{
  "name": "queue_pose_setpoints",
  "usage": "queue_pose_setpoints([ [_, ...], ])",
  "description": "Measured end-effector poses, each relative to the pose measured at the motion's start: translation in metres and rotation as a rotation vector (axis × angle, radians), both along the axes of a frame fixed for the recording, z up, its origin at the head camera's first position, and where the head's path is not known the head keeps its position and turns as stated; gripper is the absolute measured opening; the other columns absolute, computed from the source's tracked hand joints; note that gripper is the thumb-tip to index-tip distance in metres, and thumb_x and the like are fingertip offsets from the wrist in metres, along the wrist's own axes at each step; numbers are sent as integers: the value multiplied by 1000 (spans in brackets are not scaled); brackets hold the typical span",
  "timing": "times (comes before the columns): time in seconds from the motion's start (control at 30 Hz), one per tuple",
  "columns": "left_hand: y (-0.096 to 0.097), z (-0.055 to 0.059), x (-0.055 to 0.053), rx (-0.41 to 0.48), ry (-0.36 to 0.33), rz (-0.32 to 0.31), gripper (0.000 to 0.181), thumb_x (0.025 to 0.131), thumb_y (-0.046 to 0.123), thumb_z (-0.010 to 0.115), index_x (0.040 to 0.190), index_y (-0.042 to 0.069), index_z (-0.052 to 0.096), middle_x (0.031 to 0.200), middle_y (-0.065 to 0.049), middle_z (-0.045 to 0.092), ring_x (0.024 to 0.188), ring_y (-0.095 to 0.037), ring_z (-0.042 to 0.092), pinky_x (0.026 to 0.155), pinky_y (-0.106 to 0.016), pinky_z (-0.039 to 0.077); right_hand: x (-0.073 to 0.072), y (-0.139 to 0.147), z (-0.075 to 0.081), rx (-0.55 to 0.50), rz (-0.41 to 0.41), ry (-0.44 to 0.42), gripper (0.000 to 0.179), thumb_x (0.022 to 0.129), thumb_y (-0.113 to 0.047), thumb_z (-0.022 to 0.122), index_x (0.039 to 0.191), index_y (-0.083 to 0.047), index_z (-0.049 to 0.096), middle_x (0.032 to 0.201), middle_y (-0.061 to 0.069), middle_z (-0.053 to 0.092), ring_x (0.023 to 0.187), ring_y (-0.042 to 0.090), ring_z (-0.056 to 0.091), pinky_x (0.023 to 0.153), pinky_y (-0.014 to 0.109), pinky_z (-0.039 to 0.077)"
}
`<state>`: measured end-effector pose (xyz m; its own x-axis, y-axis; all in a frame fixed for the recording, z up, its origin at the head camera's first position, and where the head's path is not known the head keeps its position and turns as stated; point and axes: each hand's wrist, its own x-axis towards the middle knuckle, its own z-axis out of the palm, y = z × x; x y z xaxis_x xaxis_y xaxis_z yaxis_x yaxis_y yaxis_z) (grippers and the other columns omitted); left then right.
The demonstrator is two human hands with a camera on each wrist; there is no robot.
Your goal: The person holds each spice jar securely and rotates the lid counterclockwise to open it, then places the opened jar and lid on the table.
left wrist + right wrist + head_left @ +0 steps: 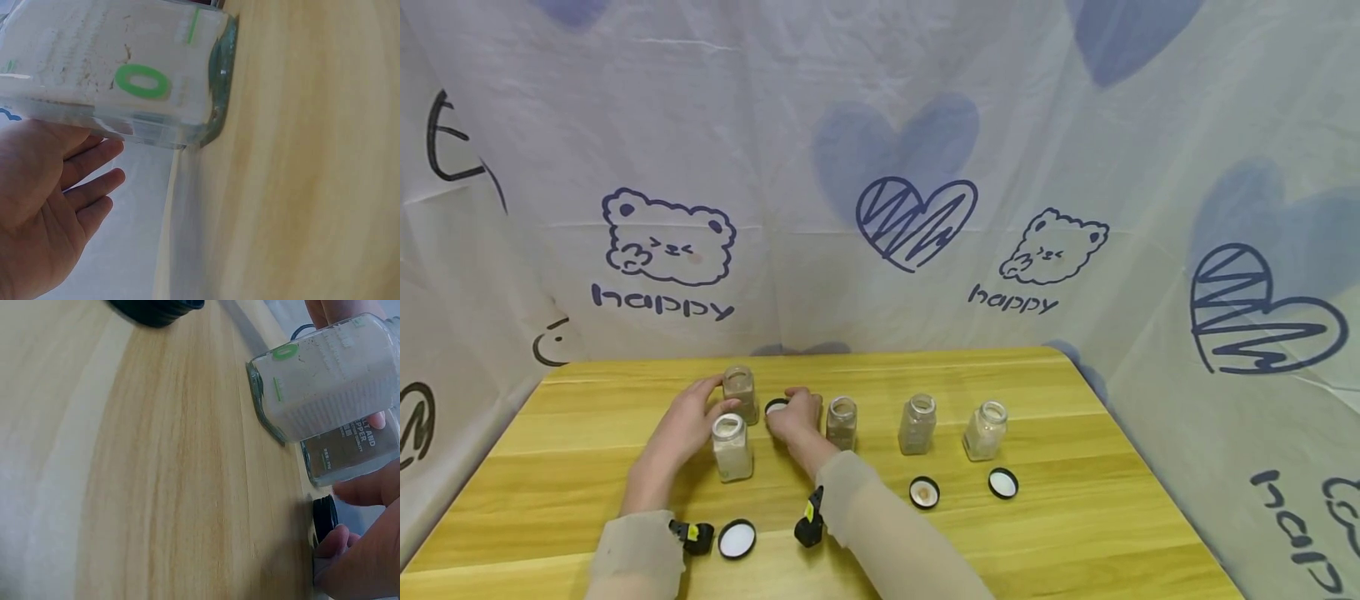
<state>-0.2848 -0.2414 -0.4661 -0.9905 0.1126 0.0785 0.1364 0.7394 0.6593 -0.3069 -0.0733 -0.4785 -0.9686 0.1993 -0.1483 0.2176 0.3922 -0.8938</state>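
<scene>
At the back of the wooden table, my left hand (688, 417) holds a square glass jar (741, 396) of greyish powder, thumb in front. A second lidless jar (731, 450), filled with pale powder, stands just in front; in the left wrist view this jar (119, 62) covers my index finger. Right of the held jar, my right hand (799, 417) has its fingers around a black screw lid (775, 406), its white inside facing up. In the right wrist view, curled fingertips sit against the side of the lid (325, 515).
Three more uncapped jars, a darker one (842, 423), one in the middle (917, 427) and one at right (985, 432), stand in a row. Upturned lids lie nearer: one at left (737, 539), another (924, 492) and a third (1003, 483). A printed curtain (790, 208) hangs behind the table.
</scene>
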Motion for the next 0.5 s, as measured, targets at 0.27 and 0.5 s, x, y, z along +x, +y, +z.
queue_pose_setpoints([
  [0.27,-2,-1,0,-26,21,-7,68,107,36,58,157,-5,35,158,-34,35,145,-56,32,118,-70,26,5,-2,6,-104,-3,54,44,87,-10,77,129,-2,66,117,12,55,106,28,57,98,45,52],
  [0.5,-6,-4,0,-39,45,-18,70,106,35,61,157,-7,35,157,-35,36,143,-57,34,118,-70,27,9,-3,18,-244,-1,128,39,93,-14,72,129,-4,65,114,5,56,105,23,57,97,43,51],
])
